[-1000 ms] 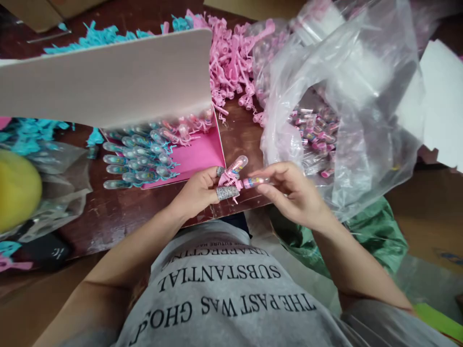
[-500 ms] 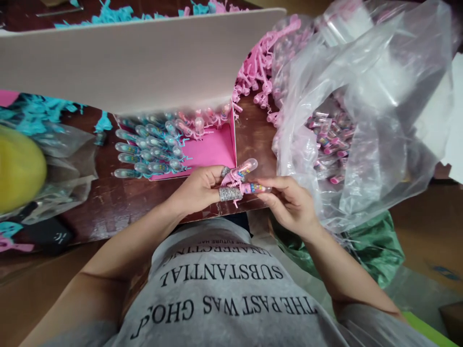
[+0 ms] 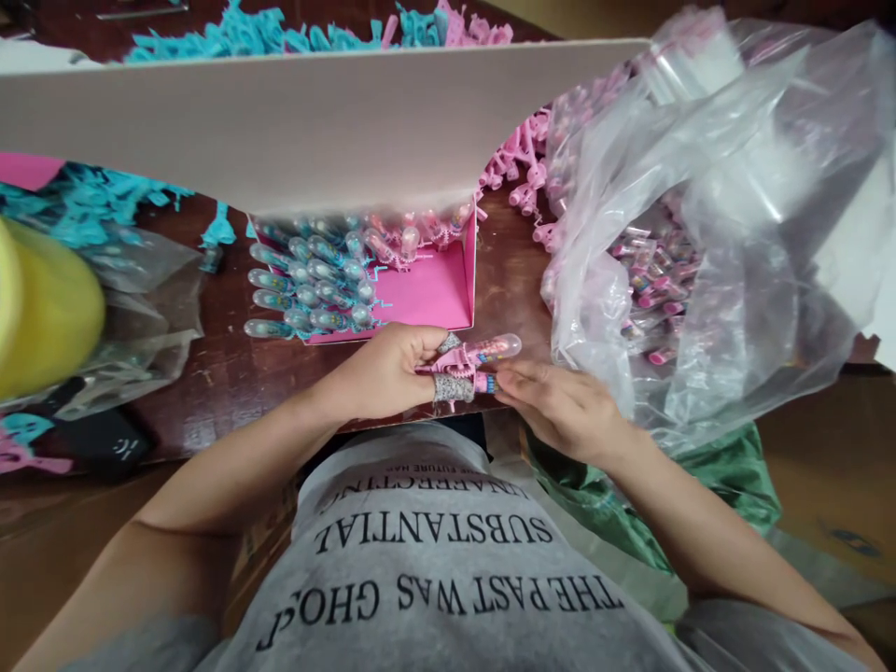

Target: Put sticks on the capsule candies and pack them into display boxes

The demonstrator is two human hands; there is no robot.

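Observation:
My left hand (image 3: 392,369), its thumb and a finger wrapped in grey tape, is closed on two pink toy tubes in front of the box. The upper pink tube (image 3: 498,349) points right, showing a clear rounded cap with small coloured bits inside. Below it, the lower pink tube (image 3: 484,383) has its far end covered by the fingers of my right hand (image 3: 570,411), which are pressed together around it. Just beyond is an open pink box (image 3: 438,285), with rows of blue clear-capped tubes (image 3: 308,294) at left and several pink ones (image 3: 410,238) at the back.
The box's raised lid (image 3: 315,121) stands across the back. On the right, a clear plastic bag (image 3: 756,355) holds many pink tubes (image 3: 658,280). Pink plastic pieces (image 3: 525,163) and blue pieces (image 3: 98,210) lie in heaps. A yellow container (image 3: 49,308) is at left.
The camera view has shifted slightly, moving the box rightward in the picture. My right fingers have closed further over the lower tube's clear end, and the upper tube now lies more level.

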